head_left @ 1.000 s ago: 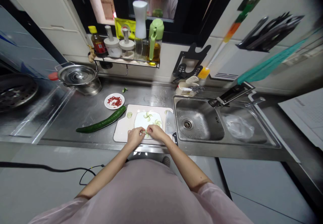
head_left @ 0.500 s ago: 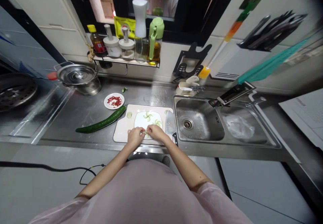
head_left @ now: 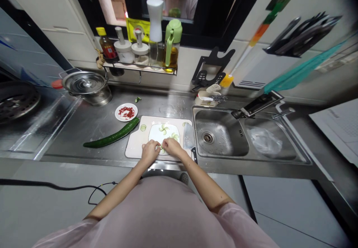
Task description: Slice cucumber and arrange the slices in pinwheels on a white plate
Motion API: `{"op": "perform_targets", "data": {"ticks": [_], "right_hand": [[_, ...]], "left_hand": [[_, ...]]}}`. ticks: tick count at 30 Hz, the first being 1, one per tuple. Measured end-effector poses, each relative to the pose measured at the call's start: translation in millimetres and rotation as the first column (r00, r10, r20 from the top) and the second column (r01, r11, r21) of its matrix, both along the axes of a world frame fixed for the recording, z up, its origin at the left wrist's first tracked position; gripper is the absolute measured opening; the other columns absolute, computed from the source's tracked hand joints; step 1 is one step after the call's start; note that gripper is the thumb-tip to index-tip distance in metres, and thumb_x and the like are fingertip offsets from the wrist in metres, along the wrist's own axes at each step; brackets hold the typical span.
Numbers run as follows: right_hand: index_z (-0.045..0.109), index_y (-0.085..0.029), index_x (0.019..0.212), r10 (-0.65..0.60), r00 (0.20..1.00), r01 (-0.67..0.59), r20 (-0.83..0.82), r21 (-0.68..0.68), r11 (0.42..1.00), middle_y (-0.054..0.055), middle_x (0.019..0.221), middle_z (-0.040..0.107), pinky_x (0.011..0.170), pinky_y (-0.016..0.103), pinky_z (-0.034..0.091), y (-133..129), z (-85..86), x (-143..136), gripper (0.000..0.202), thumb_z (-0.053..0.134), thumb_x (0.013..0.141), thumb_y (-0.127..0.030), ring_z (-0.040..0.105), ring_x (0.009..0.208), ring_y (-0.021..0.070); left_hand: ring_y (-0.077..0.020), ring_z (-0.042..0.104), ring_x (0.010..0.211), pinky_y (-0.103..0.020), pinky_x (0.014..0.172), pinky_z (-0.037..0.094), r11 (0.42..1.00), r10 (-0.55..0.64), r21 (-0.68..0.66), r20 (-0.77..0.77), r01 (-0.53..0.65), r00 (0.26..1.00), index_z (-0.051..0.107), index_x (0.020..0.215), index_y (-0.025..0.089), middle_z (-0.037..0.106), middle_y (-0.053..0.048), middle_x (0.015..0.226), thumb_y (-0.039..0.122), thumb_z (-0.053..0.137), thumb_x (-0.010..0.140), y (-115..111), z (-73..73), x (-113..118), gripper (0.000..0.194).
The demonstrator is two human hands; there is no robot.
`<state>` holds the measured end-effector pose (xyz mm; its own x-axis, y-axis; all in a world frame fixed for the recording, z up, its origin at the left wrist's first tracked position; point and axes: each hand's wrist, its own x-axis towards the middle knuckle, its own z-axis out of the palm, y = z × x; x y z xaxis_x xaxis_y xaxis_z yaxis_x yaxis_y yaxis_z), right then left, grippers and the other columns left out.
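A white plate (head_left: 156, 130) rests on the pale cutting board (head_left: 134, 143), with thin cucumber slices (head_left: 163, 129) arranged on it in small pinwheels. Over the plate's near edge, my left hand (head_left: 151, 151) and my right hand (head_left: 172, 147) almost touch at the fingertips. Both have closed fingers around small cucumber pieces at the near pinwheel, partly hidden by the fingers. A knife (head_left: 189, 138) lies at the board's right side. Loose slices (head_left: 143, 128) sit at the board's upper left.
Left of the board lie a whole cucumber (head_left: 112, 138) and a small plate of chopped red pieces (head_left: 120, 117). A lidded pot (head_left: 97, 97) stands farther left. The sink (head_left: 220, 132) is on the right. A bottle rack (head_left: 140, 68) hangs behind.
My hands have shifted only slightly at the plate's near edge, with the fingertips still close together. Nothing else has visibly moved.
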<state>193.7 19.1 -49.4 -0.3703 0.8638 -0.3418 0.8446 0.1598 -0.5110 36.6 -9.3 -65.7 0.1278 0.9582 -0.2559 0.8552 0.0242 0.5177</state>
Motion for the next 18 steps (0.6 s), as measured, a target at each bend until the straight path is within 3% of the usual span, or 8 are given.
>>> {"op": "perform_targets", "data": {"ticks": [18], "right_hand": [[0.067,-0.017,0.094,0.006,0.996,-0.012,0.093,0.064,0.998,0.008,0.097,0.060,0.075,0.025,0.034,-7.6,-1.0,-3.4,0.014,0.054,0.088,-0.021,0.050,0.095,0.0182]], "left_hand": [[-0.0240,0.059,0.102,-0.040,0.090,0.033,1.000,0.008,0.002,-0.007,-0.008,1.000,0.068,0.096,0.024,0.065,-0.005,0.102,0.029,0.053,0.085,-0.2,1.3,0.5,0.020]]}}
